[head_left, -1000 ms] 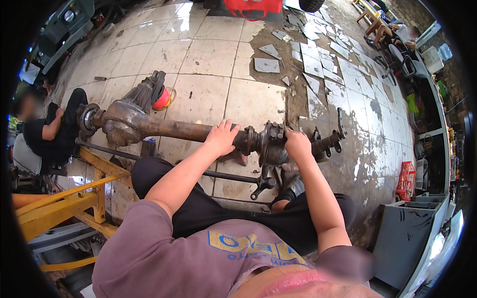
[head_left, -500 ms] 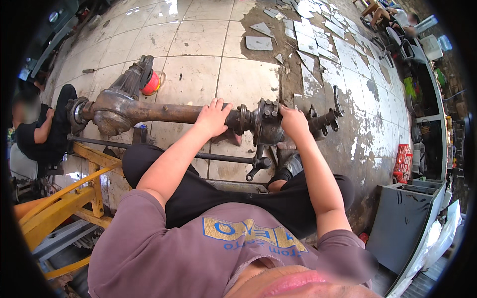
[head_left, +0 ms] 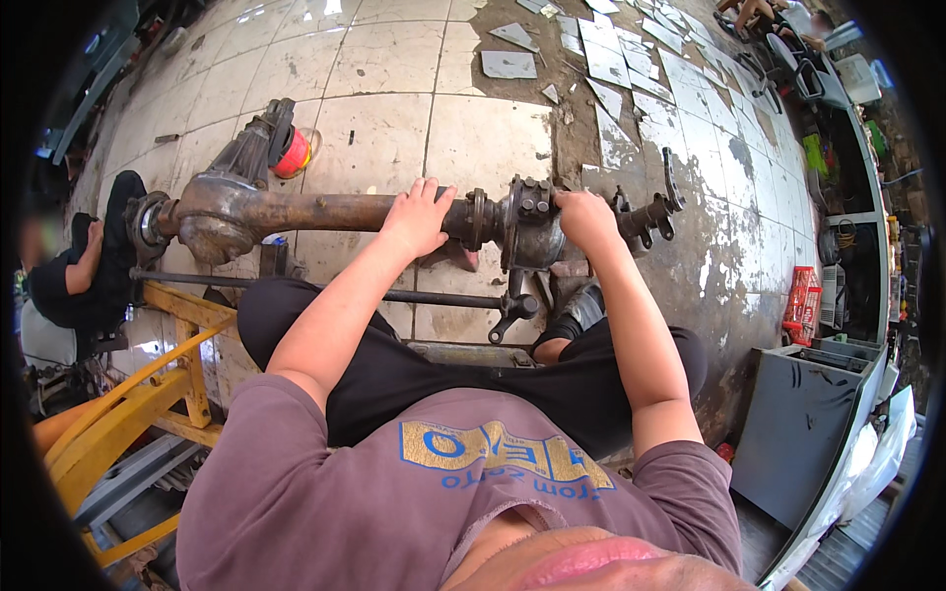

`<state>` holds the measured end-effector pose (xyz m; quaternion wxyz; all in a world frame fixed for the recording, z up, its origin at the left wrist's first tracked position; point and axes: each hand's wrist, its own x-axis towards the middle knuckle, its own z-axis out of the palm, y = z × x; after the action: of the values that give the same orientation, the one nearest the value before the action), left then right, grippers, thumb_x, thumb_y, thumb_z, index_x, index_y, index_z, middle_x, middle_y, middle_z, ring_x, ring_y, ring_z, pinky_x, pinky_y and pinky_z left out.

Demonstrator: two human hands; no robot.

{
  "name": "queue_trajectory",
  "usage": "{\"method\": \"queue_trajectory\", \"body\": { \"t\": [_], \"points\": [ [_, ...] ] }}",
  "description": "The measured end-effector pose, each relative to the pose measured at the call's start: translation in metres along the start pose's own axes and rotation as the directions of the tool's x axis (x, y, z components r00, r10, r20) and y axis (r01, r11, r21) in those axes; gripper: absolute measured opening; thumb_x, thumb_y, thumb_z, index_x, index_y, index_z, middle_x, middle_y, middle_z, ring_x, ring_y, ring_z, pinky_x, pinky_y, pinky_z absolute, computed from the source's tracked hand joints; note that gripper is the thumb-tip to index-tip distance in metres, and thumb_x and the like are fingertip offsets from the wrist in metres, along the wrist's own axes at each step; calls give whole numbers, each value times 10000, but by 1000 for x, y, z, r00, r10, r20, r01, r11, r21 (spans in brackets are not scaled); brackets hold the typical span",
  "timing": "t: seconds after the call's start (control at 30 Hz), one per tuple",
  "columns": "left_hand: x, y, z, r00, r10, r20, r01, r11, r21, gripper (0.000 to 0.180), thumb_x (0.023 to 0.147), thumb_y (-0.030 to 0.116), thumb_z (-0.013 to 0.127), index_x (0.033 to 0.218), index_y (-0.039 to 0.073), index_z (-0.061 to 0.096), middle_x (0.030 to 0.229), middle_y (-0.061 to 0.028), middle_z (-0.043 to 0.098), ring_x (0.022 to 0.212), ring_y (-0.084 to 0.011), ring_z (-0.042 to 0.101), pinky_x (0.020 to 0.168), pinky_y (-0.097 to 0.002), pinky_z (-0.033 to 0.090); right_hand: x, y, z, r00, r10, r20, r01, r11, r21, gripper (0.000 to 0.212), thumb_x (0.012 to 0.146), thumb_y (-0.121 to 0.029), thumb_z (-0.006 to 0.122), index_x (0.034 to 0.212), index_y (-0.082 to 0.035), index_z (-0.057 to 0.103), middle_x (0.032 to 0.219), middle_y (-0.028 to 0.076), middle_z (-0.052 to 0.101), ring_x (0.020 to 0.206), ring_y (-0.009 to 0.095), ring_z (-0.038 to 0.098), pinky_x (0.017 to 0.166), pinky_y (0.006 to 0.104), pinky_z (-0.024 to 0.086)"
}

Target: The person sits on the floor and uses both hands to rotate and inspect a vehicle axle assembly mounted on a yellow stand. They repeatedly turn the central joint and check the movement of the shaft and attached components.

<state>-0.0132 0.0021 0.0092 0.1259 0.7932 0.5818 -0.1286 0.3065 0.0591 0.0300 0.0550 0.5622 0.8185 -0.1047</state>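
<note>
A rusty vehicle axle (head_left: 335, 213) lies crosswise in front of me, with its rounded differential housing (head_left: 215, 217) toward the left. My left hand (head_left: 418, 219) lies over the axle tube, fingers spread across its top. At the right end, my right hand (head_left: 585, 219) is closed, its fingers curled against the steering knuckle (head_left: 533, 236) beside a bolted cap (head_left: 533, 198). Whatever its fingertips may pinch is hidden. Below the tube runs a thin dark tie rod (head_left: 443, 298), ending in a joint near my foot. A splined shaft end (head_left: 645, 215) sticks out past my right hand.
A red round container (head_left: 293, 156) stands behind the housing. At the left sits another person (head_left: 84, 258), close to the axle end. A yellow metal frame (head_left: 133, 419) is near my left. Broken tiles (head_left: 606, 64) lie far right; a grey cabinet (head_left: 796, 433) stands at right.
The axle and floor sit slightly higher in the picture. Both hands keep nearly the same places on the axle. The person at the left has shifted a little, with the head farther toward the rim.
</note>
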Motion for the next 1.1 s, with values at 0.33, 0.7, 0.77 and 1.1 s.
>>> {"method": "queue_trajectory", "body": {
  "t": [0.33, 0.7, 0.77, 1.1],
  "points": [
    [1, -2, 9, 998, 16, -67, -16, 1000, 6, 918, 907, 386, 825, 1673, 155, 374, 1629, -194, 416, 1563, -375, 380, 1182, -518, 458, 0, -2, -1, 996, 86, 6, -86, 989, 122, 297, 937, -106, 547, 1098, -91, 797, 1087, 184, 790, 1078, 405, 747, 941, 528, 592],
    [1, -4, 9, 999, 20, -50, -20, 1000, 1, 919, 908, 378, 827, 1676, 159, 371, 1627, -193, 420, 1562, -373, 382, 1173, -516, 464, -6, -14, -25, 988, 52, 145, -47, 998, -38, 281, 973, -105, 526, 1082, -94, 785, 1101, 148, 792, 1081, 370, 748, 967, 539, 567],
    [3, -2, 9, 998, 24, -66, -24, 1000, 2, 921, 908, 375, 828, 1677, 158, 369, 1629, -193, 419, 1562, -372, 381, 1174, -517, 463, -3, -4, 9, 995, 85, -47, -80, 993, 90, 286, 978, -97, 516, 1083, -87, 782, 1097, 141, 796, 1087, 355, 751, 981, 538, 560],
    [-1, -1, 9, 998, 9, -60, -9, 1000, -8, 904, 910, 366, 824, 1672, 156, 383, 1631, -198, 421, 1564, -376, 377, 1187, -523, 452, -10, -14, -11, 1000, -11, 10, 12, 998, -63, 304, 941, -99, 522, 1078, -109, 792, 1113, 129, 800, 1129, 356, 739, 1088, 594, 507]
  ]
}}
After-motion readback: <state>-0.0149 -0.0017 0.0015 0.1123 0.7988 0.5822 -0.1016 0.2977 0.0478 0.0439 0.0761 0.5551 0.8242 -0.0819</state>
